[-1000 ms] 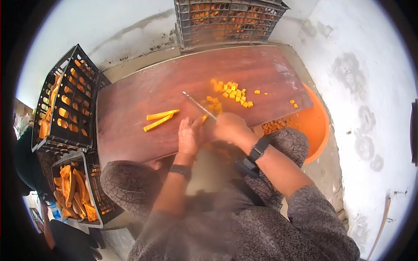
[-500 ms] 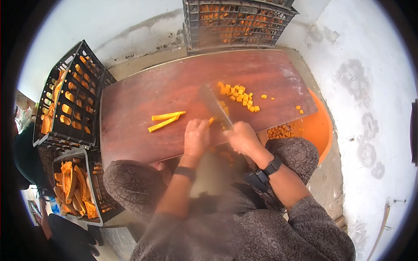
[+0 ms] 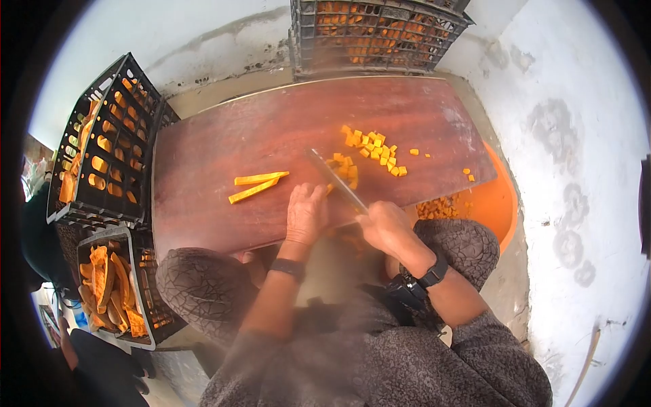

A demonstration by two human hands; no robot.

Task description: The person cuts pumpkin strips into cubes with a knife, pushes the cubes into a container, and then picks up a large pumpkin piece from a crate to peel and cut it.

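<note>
My right hand (image 3: 386, 227) is closed round the handle of a kitchen knife (image 3: 337, 180), whose blade points up and left over the red-brown board (image 3: 210, 149). Beside the blade, my left hand (image 3: 306, 211) has its fingers bent down on a pumpkin strip (image 3: 330, 188); only a small end of it shows. Freshly cut pumpkin pieces (image 3: 349, 169) lie just right of the blade. Farther back is a loose group of pumpkin cubes (image 3: 374, 148). Two long pumpkin sticks (image 3: 256, 186) rest to the left of my left hand.
An orange basin (image 3: 505, 200) with many cubes stands under the board's right edge. Black crates of pumpkin pieces stand at the left (image 3: 112, 146), lower left (image 3: 139, 298) and back (image 3: 376, 37). A white wall (image 3: 569, 81) rises on the right. Another person's dark sleeve (image 3: 102, 370) shows at lower left.
The knife blade has tilted further left and lower, and my right hand has shifted slightly right. More cut pieces show right of the blade. My left hand stays nearly in place.
</note>
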